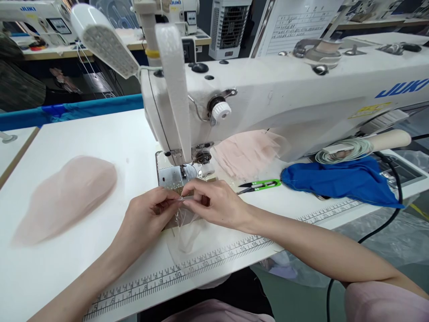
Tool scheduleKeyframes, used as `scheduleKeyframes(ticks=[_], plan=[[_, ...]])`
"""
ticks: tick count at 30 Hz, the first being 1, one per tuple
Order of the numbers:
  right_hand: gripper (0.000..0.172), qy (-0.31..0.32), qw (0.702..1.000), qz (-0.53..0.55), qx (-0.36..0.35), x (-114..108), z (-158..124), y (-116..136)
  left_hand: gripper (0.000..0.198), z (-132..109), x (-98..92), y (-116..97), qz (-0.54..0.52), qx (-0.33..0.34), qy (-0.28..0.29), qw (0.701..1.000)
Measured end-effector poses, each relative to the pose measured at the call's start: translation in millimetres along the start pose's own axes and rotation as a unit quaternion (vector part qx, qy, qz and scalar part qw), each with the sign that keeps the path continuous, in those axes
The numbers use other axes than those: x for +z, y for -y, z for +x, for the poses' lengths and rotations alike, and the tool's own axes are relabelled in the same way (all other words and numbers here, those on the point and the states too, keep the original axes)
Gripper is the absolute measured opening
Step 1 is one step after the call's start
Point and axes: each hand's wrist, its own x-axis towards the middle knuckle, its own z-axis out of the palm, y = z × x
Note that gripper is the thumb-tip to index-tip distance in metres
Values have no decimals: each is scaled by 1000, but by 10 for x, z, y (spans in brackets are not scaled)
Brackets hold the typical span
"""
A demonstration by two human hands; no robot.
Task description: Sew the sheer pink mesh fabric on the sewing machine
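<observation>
Fingers point(166, 194) of left hand point(142, 218) and right hand point(223, 206) pinch sheer fabric point(187, 228) near the ruled table edge point(208, 267), with room leftward.

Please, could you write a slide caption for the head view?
Left hand and right hand pinch sheer fabric at a JUKI sewing machine, green-handled snips nearby.

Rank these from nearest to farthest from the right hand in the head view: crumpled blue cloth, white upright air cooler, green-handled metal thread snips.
1. Green-handled metal thread snips: right of the right hand.
2. Crumpled blue cloth: farther right.
3. White upright air cooler: far background.
</observation>
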Motion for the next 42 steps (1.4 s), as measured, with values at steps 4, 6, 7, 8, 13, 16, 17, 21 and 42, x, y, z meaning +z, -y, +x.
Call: scheduleKeyframes(ticks=[4,6,7,8,13,16,17,21,42], plan=[[10,21,1000,10,3,-23,4,8,14,3,-7,-17,23,34,-20,999],[9,29,1000,12,3,-29,4,10,13,1,-6,-21,27,45,-32,998],[8,32,999,14,1,-30,4,11,13,-2,-4,-23,29,55,-39,997],[8,34,999,16,-1,-30,3,13,12,-5,0,-23,33,65,-45,996],[8,36,999,17,-5,-29,2,21,9,-33,29,-9,89,129,-83,984],[12,46,999,15,-11,-34,0,16,8,-42,38,5,122,174,-105,971],[13,48,999,13,-15,-37,-1,12,8,-43,38,8,133,187,-112,967],[12,54,998,6,-21,-51,-3,4,7,-44,36,13,162,231,-130,951],[23,-136,885,-308,-321,-78,-31,21,8,-83,35,-45,111,184,-105,971]])
